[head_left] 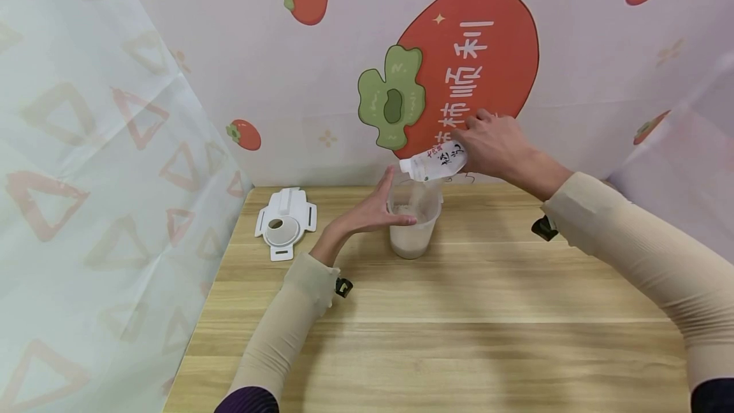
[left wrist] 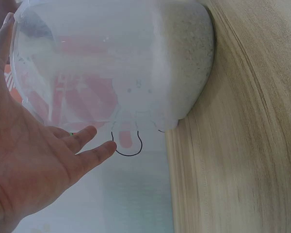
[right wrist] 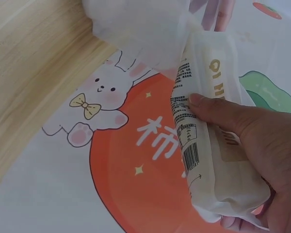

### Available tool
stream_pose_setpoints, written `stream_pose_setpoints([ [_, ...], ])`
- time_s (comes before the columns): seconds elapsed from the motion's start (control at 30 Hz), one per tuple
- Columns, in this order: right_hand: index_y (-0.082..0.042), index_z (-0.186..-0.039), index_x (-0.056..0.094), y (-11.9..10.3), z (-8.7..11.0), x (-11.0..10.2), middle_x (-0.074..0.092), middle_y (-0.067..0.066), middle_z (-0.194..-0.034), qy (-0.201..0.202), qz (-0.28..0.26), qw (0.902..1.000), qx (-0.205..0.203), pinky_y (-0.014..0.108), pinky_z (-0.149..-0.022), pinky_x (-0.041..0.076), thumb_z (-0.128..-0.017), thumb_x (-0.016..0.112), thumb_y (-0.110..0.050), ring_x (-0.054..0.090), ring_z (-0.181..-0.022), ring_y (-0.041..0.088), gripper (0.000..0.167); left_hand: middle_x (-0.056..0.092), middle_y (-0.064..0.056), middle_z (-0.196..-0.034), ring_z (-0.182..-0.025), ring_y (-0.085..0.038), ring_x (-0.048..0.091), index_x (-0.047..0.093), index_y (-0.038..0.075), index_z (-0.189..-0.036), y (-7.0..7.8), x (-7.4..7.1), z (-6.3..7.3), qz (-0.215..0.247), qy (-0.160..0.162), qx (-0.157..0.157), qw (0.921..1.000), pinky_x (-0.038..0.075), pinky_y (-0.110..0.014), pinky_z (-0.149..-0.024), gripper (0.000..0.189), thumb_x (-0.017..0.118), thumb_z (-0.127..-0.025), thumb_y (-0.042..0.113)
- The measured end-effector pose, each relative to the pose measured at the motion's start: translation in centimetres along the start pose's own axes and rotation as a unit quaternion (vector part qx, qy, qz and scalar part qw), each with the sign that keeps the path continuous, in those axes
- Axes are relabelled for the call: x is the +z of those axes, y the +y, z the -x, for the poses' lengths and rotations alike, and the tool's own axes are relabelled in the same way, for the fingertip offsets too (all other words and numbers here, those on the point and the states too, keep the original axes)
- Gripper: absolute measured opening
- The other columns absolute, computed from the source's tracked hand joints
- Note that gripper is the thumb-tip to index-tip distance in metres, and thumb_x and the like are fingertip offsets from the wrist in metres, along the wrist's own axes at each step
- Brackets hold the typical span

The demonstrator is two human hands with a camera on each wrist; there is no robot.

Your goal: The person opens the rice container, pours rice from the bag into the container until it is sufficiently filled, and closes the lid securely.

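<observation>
My right hand (head_left: 494, 145) grips a white printed plastic bag (head_left: 438, 163), tipped with its narrow end over a translucent plastic bucket (head_left: 411, 244). Pale grains fall from the bag into the bucket. In the right wrist view, the thumb lies across the bag (right wrist: 206, 121), over its small print. My left hand (head_left: 367, 212) stands at the bucket's left side, thumb and forefinger spread wide at the rim. In the left wrist view, its fingers (left wrist: 94, 156) reach out fairly straight beside the bucket wall. Grains (left wrist: 186, 63) fill the bucket's lower part.
A white slotted plastic piece (head_left: 292, 199) with a round raised part lies at the back left of the wooden table (head_left: 436, 349). Behind the bucket rises a wall covering (head_left: 327, 88) with persimmon drawings. Another patterned sheet (head_left: 115, 209) hangs along the left side.
</observation>
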State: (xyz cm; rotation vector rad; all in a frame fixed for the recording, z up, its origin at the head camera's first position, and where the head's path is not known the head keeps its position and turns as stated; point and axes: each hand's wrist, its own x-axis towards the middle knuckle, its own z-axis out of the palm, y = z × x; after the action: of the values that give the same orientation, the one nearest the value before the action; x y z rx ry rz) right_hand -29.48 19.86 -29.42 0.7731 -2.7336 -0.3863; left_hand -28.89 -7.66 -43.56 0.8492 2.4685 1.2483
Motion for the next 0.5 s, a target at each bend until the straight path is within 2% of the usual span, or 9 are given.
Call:
stream_pose_setpoints([
  [0.2, -0.011, -0.130, 0.071, -0.23, -0.19, -0.26, 0.070, 0.023, -0.121, 0.000, 0.003, 1.0000, -0.002, 0.060, -0.070, 0.061, -0.073, 0.096, -0.045, 0.063, -0.102, 0.042, 0.071, -0.016, -0.007, -0.178, -0.164, -0.023, -0.004, -0.015, 0.012, -0.169, -0.01, 0.04, -0.01, 0.003, 0.002, -0.001, 1.0000, 0.010, -0.046, -0.131, 0.132, 0.084, -0.089, 0.047],
  [0.5, -0.010, -0.133, 0.070, -0.53, -0.44, -0.29, 0.069, 0.024, -0.126, -0.011, 0.021, 0.9997, -0.001, 0.061, -0.075, 0.062, -0.074, 0.095, -0.045, 0.062, -0.108, 0.043, 0.073, -0.018, -0.004, -0.177, -0.164, -0.021, -0.005, -0.019, 0.021, -0.168, -0.11, 0.05, 0.00, 0.014, -0.003, -0.005, 0.9999, 0.010, -0.049, -0.131, 0.134, 0.083, -0.088, 0.050],
])
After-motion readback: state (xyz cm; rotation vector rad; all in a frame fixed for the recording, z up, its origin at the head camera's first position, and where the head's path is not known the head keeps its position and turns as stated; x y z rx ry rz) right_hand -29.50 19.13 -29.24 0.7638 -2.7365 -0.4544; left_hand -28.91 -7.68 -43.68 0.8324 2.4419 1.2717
